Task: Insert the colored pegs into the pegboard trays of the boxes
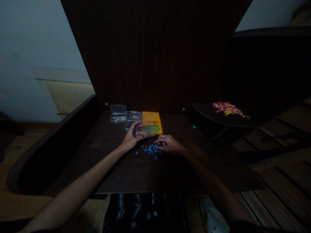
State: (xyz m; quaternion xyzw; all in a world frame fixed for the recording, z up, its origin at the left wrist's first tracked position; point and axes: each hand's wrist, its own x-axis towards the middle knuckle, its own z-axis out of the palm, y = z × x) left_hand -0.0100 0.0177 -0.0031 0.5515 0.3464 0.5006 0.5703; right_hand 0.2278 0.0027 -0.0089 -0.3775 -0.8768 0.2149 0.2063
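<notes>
My left hand [130, 139] is closed around the side of a small clear plastic box [151, 133] with its lid raised. A few blue pieces show inside this box. Just right of it, my right hand [170, 145] has its fingers curled together low over the scattered small blue pieces [150, 149] on the dark tabletop. Whatever sits between those fingertips is too small to make out. Behind the clear box lies a yellow tray [159, 120], with small green pieces [156, 127] on it.
At the back left stands an open clear box [118, 120] with pale pieces. Beside it is another clear box [135, 115], partly behind my left hand. Pink and yellow pieces [228, 108] are heaped on a dark shelf [206, 111] to the right. A raised side panel [51, 142] borders the left.
</notes>
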